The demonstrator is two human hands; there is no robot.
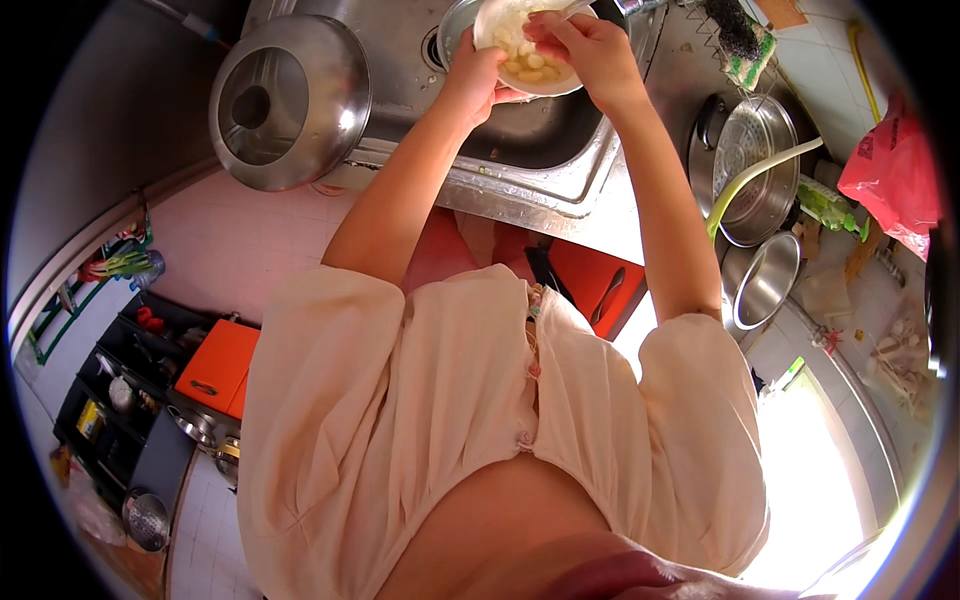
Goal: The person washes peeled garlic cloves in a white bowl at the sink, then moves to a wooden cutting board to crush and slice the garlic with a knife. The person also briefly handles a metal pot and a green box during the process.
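Note:
My left hand point(474, 79) grips the side of a white bowl point(556, 91), tilted over the stainless steel sink point(517, 146). Pale peeled pieces, possibly garlic cloves point(531, 73), lie in cloudy liquid inside it. Over the bowl's right side reaches my right hand point(596, 56), its fingers bent down among the contents. Whether those fingers hold a piece is hidden. Just above them, a shiny strip that may be water or a utensil enters the bowl. Partly behind the white bowl sits a second round basin point(459, 26), near the sink's drain point(433, 49).
A domed steel lid point(337, 90) with a glass centre rests on the sink's left side. At right stand a steamer pot point(757, 161), a steel pot point(769, 281), a pale green hose point(772, 161), a scrubber sponge point(752, 64) and a red plastic bag point(892, 176). Orange cabinet doors point(589, 281) are below.

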